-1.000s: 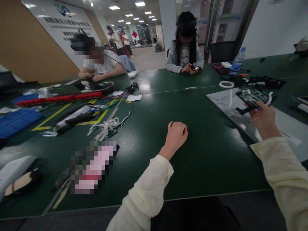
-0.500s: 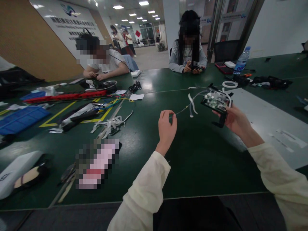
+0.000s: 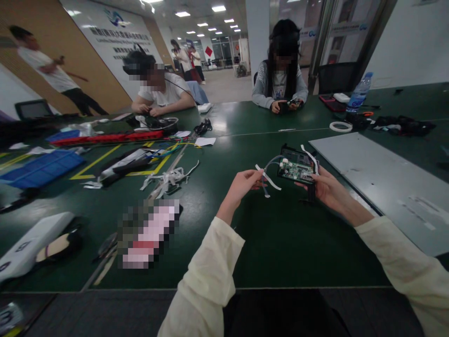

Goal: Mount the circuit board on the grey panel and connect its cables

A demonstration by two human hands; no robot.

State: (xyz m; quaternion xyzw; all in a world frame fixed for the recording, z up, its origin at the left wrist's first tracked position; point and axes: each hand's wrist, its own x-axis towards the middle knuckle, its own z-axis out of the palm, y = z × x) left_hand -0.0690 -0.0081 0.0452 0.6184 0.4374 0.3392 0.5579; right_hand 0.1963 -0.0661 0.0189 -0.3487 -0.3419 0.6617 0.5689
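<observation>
A black device with an exposed green circuit board (image 3: pixel 296 169) is held above the table by my right hand (image 3: pixel 328 187), whose fingers grip its right edge. A white strip (image 3: pixel 310 157) stands up at that edge. Grey cables (image 3: pixel 270 164) run from the device's left side toward my left hand (image 3: pixel 245 185). The fingertips of my left hand are pinched at the cables, beside another white strip (image 3: pixel 271 180) hanging across them. Exactly which strand the fingertips hold is too small to tell.
A phone (image 3: pixel 154 234) and crumpled white strips (image 3: pixel 170 180) lie left on the green table (image 3: pixel 210 252). Farther left is a blue tray (image 3: pixel 45 166). A grey panel (image 3: pixel 379 173), tape roll (image 3: pixel 341 127) and bottle (image 3: pixel 359 93) are right. Two people sit opposite.
My hands have come closer together. My left hand now pinches near the hanging white strip, and the device has moved slightly left, its board turned more toward me. The view has shifted a little.
</observation>
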